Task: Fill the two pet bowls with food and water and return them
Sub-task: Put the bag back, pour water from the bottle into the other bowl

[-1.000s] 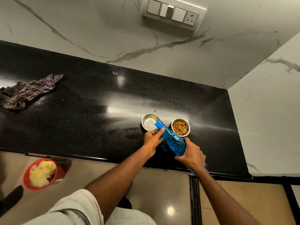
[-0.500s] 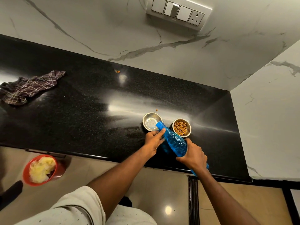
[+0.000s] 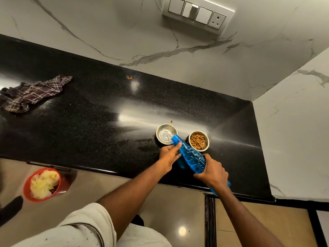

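One head-worn wide-angle view looks steeply down and forward from above the person's arms onto a black worktop (image 3: pixel 89 113) in a marble-walled corner. The bowls sit mid-frame at arm's reach; floor (image 3: pixel 178 202) fills the lower edge.

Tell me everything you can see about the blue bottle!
The blue bottle looks like see-through plastic with a crinkly, faceted body and a solid blue neck end. It is tipped over, its mouth above the left steel bowl, which holds a little water. The right hand grips its lower body, and the left hand steadies it near the neck. Its base sticks out behind the right hand, past the black counter's front edge.
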